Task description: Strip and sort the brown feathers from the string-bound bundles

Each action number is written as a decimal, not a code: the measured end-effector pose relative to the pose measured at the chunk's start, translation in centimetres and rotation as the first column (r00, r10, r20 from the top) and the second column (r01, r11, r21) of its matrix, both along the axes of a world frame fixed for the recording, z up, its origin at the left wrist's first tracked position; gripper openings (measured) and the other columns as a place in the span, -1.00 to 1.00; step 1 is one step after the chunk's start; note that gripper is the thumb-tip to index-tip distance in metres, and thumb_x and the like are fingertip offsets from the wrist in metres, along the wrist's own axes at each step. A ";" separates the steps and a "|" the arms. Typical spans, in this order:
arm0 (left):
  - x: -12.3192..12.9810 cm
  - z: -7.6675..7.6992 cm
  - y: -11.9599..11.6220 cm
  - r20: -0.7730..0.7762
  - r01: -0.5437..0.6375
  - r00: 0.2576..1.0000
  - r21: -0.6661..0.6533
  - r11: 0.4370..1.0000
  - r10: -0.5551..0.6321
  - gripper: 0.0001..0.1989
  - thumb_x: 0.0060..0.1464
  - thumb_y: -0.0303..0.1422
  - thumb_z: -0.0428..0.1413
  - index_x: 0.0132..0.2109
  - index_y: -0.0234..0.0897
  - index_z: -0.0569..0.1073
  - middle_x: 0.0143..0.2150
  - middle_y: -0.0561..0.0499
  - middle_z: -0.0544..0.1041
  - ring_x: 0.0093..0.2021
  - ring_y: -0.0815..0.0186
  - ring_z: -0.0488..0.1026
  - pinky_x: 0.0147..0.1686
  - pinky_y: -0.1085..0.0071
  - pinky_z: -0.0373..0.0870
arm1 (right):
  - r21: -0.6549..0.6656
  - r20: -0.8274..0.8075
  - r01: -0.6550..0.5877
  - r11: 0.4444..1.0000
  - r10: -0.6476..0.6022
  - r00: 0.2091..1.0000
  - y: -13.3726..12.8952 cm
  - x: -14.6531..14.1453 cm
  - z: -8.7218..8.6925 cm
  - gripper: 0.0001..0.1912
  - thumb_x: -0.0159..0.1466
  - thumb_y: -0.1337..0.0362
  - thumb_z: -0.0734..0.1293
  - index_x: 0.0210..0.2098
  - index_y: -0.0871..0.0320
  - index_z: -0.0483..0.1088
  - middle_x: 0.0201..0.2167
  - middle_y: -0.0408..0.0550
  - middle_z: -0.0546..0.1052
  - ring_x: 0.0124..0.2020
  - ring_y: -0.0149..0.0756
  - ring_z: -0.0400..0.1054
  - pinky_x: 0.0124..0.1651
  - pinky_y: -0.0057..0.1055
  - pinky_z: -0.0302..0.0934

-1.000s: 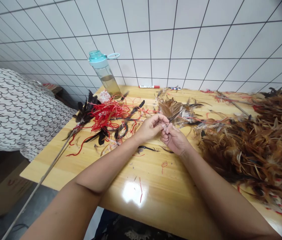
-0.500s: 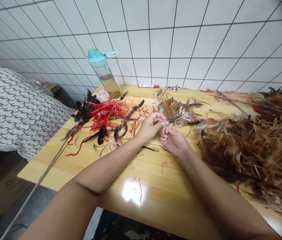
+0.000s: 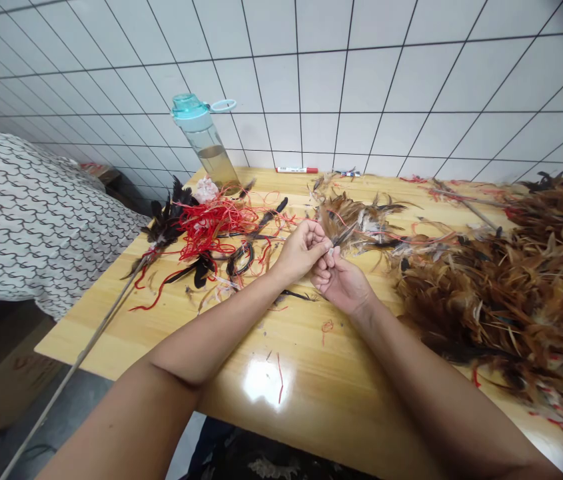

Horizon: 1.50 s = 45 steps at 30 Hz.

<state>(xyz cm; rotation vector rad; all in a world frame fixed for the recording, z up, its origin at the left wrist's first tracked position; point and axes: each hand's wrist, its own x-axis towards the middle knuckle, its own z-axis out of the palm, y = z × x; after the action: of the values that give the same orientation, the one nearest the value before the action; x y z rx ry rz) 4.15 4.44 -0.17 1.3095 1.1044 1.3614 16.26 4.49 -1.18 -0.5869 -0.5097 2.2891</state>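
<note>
My left hand [image 3: 304, 253] and my right hand [image 3: 341, 283] meet above the middle of the table, fingertips touching. Both are closed in a pinch around the pale, downy base of a small feather [image 3: 344, 237], whose dark tip points up and to the right. My fingers hide much of the base, and whether it is one feather or a few I cannot tell. Just beyond my fingers lies a loose pile of brown feathers [image 3: 361, 215]. A tangle of red string [image 3: 214, 223] is to the left of my left hand.
A water bottle [image 3: 211, 150] stands at the back left, a marker [image 3: 296, 170] by the tiled wall. A long stick [image 3: 96, 327] with black feathers [image 3: 168, 217] crosses the table's left edge. A big heap of brown feathers [image 3: 511, 293] covers the right side.
My hands have turned slightly and shifted a little to the left, still pinched together. The feather between my fingers shows more plainly now.
</note>
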 end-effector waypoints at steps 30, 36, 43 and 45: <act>-0.9 0.7 -0.3 -0.233 0.143 0.964 0.040 0.989 -0.130 -0.83 0.14 -0.29 0.09 -0.24 -0.34 0.37 -0.46 0.02 0.52 -0.52 0.48 0.45 -0.45 0.55 0.38 | -0.016 -0.008 0.073 0.997 -0.073 0.997 0.0 -0.1 -0.4 -0.56 0.36 0.07 0.16 -0.59 0.15 0.16 -0.64 -0.22 0.20 -0.65 -0.49 -0.01 -0.56 -0.53 0.02; -0.8 0.3 0.1 -0.091 0.122 0.988 0.007 0.992 -0.121 -0.73 0.07 -0.33 0.16 -0.10 -0.30 0.32 -0.40 0.07 0.50 -0.52 0.51 0.45 -0.45 0.57 0.39 | -0.062 -0.074 0.074 0.995 -0.078 0.994 0.2 0.0 -0.4 -0.50 0.41 0.09 0.04 -0.59 0.18 0.19 -0.63 -0.21 0.20 -0.63 -0.50 0.01 -0.54 -0.54 0.03; -0.9 0.5 0.1 -0.044 0.186 0.981 -0.064 0.980 -0.189 -0.77 0.08 -0.27 0.15 -0.19 -0.35 0.39 -0.45 0.03 0.52 -0.52 0.45 0.47 -0.46 0.51 0.43 | -0.078 -0.071 0.071 0.994 -0.077 0.995 0.1 0.0 -0.1 -0.50 0.40 0.07 0.04 -0.59 0.18 0.18 -0.64 -0.21 0.19 -0.64 -0.51 0.01 -0.55 -0.55 0.01; -0.8 0.4 0.1 -0.010 0.172 0.985 -0.072 0.982 -0.173 -0.77 0.07 -0.27 0.15 -0.20 -0.35 0.38 -0.46 0.04 0.51 -0.53 0.46 0.46 -0.47 0.53 0.41 | -0.068 -0.052 0.071 0.995 -0.075 0.996 0.1 0.0 0.1 -0.52 0.38 0.03 0.09 -0.58 0.18 0.18 -0.63 -0.23 0.19 -0.64 -0.53 0.00 -0.56 -0.56 -0.01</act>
<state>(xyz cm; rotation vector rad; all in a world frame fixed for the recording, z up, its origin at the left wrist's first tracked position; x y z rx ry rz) 3.32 4.51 0.27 1.3344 1.0160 1.1752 16.28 4.55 -1.09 -0.5647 -0.3812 2.2532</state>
